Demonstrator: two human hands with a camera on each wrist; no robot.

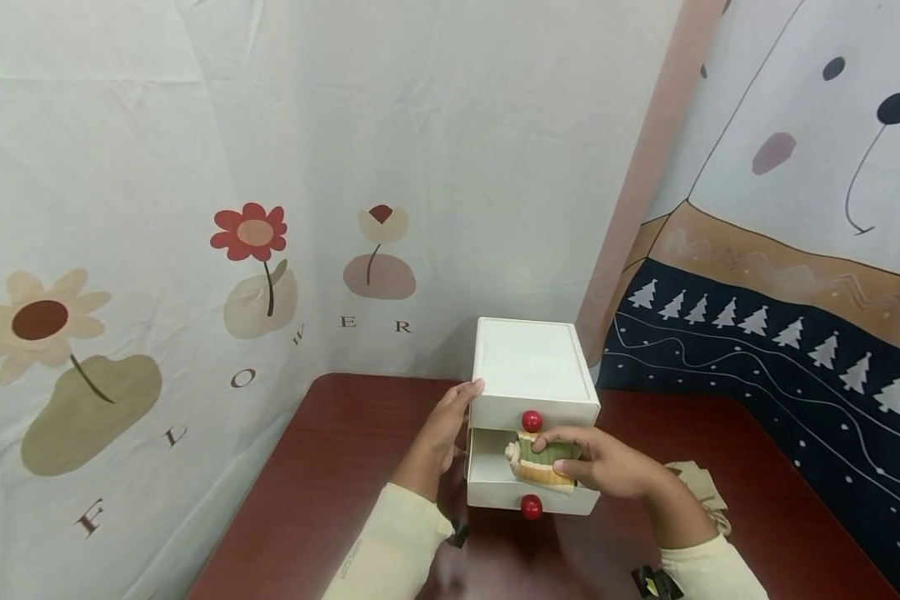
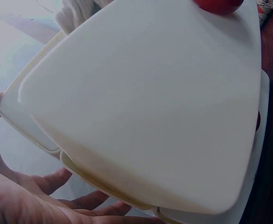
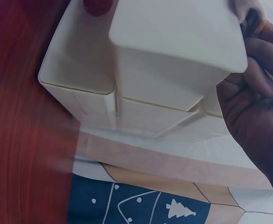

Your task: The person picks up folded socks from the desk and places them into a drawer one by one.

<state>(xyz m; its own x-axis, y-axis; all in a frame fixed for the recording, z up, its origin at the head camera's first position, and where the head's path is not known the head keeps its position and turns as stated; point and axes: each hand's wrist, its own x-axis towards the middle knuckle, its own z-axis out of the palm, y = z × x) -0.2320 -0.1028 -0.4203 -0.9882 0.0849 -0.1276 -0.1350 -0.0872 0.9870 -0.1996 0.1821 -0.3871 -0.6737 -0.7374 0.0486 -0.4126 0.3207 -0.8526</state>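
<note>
A white drawer cabinet (image 1: 534, 360) with red knobs stands on the table. One drawer (image 1: 495, 495) under the top one is pulled out. My right hand (image 1: 607, 460) pinches a rolled cloth (image 1: 543, 465) striped green, yellow and cream between thumb and fingers, over that drawer's opening. At the cabinet's left side, my left hand (image 1: 442, 425) rests with fairly straight fingers, one fingertip at the top edge. In the left wrist view the left hand's fingers (image 2: 57, 179) touch the side. Part of the rolled cloth is hidden by the right hand.
Below the pulled-out drawer, a lower drawer (image 3: 78, 70) also juts out in the right wrist view. A crumpled beige cloth (image 1: 701, 492) lies on the dark red table (image 1: 360, 467), beside the right forearm. Printed fabric hangings (image 1: 450, 167) rise behind the table and at the right.
</note>
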